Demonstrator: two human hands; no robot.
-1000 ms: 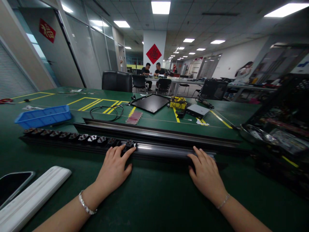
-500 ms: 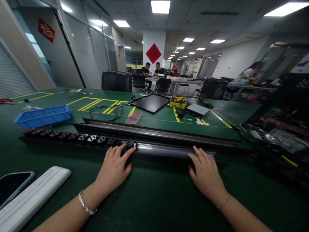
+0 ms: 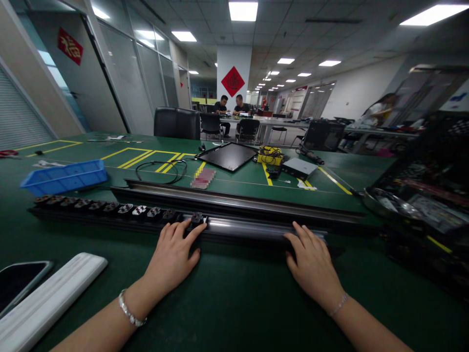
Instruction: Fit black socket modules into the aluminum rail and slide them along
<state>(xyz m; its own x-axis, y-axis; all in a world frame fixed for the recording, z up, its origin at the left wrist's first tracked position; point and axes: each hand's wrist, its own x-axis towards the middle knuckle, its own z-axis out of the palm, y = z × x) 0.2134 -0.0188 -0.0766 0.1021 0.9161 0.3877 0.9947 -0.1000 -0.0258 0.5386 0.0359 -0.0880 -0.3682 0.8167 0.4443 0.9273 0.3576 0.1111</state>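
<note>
A long black power strip (image 3: pixel 242 229) lies across the green table (image 3: pixel 234 298), with a row of socket modules (image 3: pixel 110 208) set in its left half. My left hand (image 3: pixel 172 256) rests flat at the strip's near edge, fingers stretched out onto the last socket module. My right hand (image 3: pixel 313 261) lies flat farther right, fingertips on the strip's bare metal channel near its right end. Neither hand holds anything. A second long black rail (image 3: pixel 238 198) lies parallel just behind the strip.
A white bar (image 3: pixel 47 300) and a phone (image 3: pixel 18 278) lie at the near left. A blue tray (image 3: pixel 64 177), a cable loop (image 3: pixel 161 168), a black panel (image 3: pixel 229 156) and a grey box (image 3: pixel 300 167) sit farther back. Dark racks (image 3: pixel 428 195) crowd the right. People sit at far tables.
</note>
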